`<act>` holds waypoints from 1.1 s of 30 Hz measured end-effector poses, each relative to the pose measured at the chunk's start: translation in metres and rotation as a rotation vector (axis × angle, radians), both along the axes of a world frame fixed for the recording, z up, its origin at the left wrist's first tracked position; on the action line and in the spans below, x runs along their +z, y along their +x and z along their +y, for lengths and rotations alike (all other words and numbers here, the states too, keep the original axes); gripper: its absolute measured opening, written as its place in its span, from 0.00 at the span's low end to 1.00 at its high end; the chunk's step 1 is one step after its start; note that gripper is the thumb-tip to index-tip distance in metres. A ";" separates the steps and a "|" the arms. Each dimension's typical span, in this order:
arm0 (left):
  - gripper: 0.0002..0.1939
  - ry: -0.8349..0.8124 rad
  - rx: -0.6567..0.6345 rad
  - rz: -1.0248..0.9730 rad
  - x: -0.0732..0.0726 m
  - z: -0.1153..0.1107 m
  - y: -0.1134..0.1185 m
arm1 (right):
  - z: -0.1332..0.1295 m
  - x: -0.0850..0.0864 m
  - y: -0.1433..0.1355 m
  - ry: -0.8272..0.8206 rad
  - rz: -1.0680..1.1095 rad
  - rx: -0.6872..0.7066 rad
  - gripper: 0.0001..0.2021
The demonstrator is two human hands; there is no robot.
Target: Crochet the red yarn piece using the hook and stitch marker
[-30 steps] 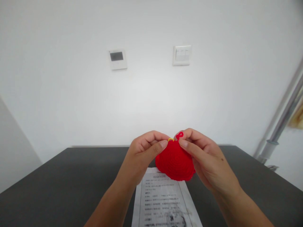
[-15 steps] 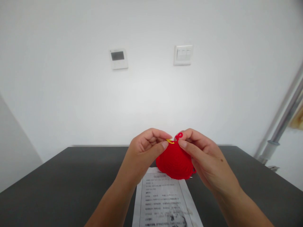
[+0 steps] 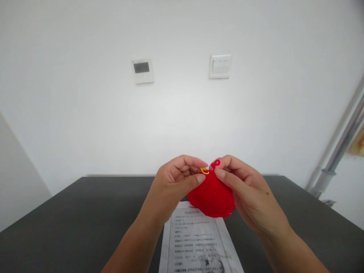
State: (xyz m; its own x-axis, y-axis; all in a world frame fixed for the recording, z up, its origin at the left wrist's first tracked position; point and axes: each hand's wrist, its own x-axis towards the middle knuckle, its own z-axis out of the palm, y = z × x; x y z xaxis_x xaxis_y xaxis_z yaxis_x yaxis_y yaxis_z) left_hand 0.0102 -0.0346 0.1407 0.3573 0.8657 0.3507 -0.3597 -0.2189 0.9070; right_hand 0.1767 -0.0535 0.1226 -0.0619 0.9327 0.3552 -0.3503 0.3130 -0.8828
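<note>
A rounded red crocheted piece hangs between my hands, above the top of a printed sheet. My left hand is closed, thumb and forefinger pinching a small yellow stitch marker at the piece's upper edge. Whether the marker passes through a stitch I cannot tell. With thumb and forefinger, my right hand grips the upper edge of the red piece, just right of the marker. A short loop of red yarn sticks up at the right fingertips.
Below the hands a printed paper sheet lies on the dark table. The table's far edge meets a white wall, which carries a thermostat panel and a light switch. A grey pipe runs at the right.
My left thumb has shifted slightly right, and the yellow stitch marker has turned a little. The red piece's lower edge sits slightly lower, and the small loop at its lower right no longer shows.
</note>
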 end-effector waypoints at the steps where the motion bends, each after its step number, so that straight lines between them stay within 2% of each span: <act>1: 0.04 0.000 -0.007 -0.004 0.000 0.000 0.000 | 0.000 0.000 0.000 0.000 0.000 0.000 0.11; 33: 0.06 0.097 -0.042 -0.042 -0.005 0.004 -0.003 | -0.002 0.001 0.002 0.054 0.062 0.100 0.08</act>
